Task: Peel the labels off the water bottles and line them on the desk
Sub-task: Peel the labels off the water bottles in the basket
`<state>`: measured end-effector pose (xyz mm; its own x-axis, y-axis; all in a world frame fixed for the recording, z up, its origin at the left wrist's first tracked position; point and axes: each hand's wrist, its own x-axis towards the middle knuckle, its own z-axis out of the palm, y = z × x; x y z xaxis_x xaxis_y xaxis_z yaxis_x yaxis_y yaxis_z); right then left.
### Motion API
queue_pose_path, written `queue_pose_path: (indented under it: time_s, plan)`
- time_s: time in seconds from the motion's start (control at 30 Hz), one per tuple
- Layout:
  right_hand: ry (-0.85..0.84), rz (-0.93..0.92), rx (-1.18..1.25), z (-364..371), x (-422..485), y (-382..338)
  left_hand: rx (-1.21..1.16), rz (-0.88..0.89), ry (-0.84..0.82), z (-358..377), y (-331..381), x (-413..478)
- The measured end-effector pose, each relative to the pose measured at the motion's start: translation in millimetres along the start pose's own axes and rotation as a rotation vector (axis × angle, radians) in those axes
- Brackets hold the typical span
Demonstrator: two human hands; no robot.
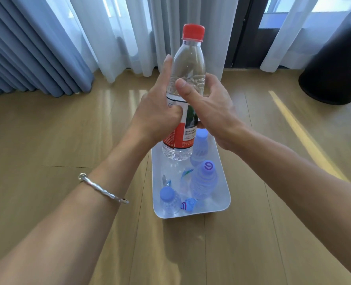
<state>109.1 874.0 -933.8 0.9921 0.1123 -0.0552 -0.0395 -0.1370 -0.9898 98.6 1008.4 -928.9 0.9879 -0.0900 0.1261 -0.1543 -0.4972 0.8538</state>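
1. While both hands hold it up over the far end of the tray (224, 192), the bottle (188, 66) stands upright in the air. Its red cap (193, 32) is on top and its base hangs just above the tray, apparently touching nothing.
2. Right hand (214, 113): wraps the bottle from the right side. The thumb (184, 89) lies across the front, just above the label's top edge. The fingers pass behind, mostly hidden. Reads as the carrying grip.
3. Left hand (156, 114): comes in from the left. The index finger lies straight up along the bottle's left wall, and the other fingers curl in against the upper part of the label (181, 136), seeming to pick at it. Cannot tell whether an edge is lifted; the fingers cover that spot.
4. Key relation: the long axis is vertical. The label band sits on the lower half, between the two palms and running below them. The left hand is already on it, so it is the nearer one for peeling.
5. Judgement: the pull should run round the bottle, crosswise to the axis, while the right hand steadies it.
6. Label not yet off. A thin vertical line at its lower left may be the seam.
7. The tray sits on a wooden floor (47, 140). Small purple-capped bottles are inside: one at the far end (200, 150), one by the right edge (204, 182), one at the near left corner (169, 200).
8. No desk in view.
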Motion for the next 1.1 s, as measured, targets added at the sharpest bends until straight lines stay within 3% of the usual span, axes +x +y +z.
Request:
queue_pose_path:
  time_s: [0.1,0.2,0.5,0.8,1.1]
  plan:
    - [0.010,-0.013,0.006,0.5,1.4,-0.8,-0.073,-0.013,0.025,0.9,-1.5,-2.8]
    - [0.037,-0.018,0.024,-0.5,4.0,-4.1,-0.234,-0.047,0.164,0.1,1.2,-5.1]
    - [0.041,-0.020,0.044,-3.4,5.5,0.3,0.195,-0.036,0.242,7.9,-1.8,-11.0]
    - [0.065,-0.014,0.064,-1.3,6.5,5.7,0.274,0.165,0.268,13.5,-3.8,-11.6]
    - [0.047,-0.009,0.068,-6.0,5.1,1.8,0.215,0.066,0.303,8.3,-7.3,-12.6]
